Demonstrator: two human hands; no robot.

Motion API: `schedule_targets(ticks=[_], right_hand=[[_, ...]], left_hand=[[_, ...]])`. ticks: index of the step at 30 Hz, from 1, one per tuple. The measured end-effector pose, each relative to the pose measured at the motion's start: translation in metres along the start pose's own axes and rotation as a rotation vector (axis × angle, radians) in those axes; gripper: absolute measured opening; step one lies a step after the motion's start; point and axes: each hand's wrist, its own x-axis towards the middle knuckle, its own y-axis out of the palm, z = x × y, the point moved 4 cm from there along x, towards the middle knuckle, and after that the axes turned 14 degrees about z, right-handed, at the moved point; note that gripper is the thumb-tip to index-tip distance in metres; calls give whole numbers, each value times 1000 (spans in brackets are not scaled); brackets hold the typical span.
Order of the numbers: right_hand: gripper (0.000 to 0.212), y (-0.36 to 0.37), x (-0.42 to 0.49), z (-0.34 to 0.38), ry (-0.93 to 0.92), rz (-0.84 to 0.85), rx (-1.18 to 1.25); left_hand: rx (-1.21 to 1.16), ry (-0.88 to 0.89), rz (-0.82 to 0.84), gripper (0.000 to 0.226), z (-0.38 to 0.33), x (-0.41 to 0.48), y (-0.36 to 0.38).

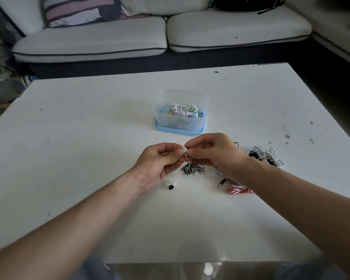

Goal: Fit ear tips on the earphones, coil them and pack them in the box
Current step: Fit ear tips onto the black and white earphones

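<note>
Only the head view to go on, so here's what I've got: both hands are up over the middle of the white table [89,122], pinched together on one tiny thing. The left hand [160,160] has thumb and forefinger closed narrow on a white ear tip [183,150], and the right hand [214,152] is pinched tight on what I take to be the earbud end, pushing into it from the other side. That makes sense to me, since a tip needs to be pressed on against something held steady. The black-and-white striped cable [192,169] hangs from the right hand's grip into a loose bundle just under the hands, so I'd say this pair is at the fitting step and still needs a proper coil. A small black ear tip [171,187] sits near the left wrist beside something clear I can't identify. Off to the right, within easy reach, there's a pink-and-white earphone cable [238,189] with a jack plug [222,182] poking out, and farther out a tangle of white and black earphones [268,156]. The clear plastic box [181,98] stands open on its blue lid [178,130] behind the hands, already holding several coiled sets, close enough to drop this one in.
</note>
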Motion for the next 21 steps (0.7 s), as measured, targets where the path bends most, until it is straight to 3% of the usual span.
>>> schedule_targets(ticks=[21], right_hand=[[15, -1, -1, 2, -13, -33, -37]], left_hand=[[-1, -13, -12, 18, 0, -1, 3]])
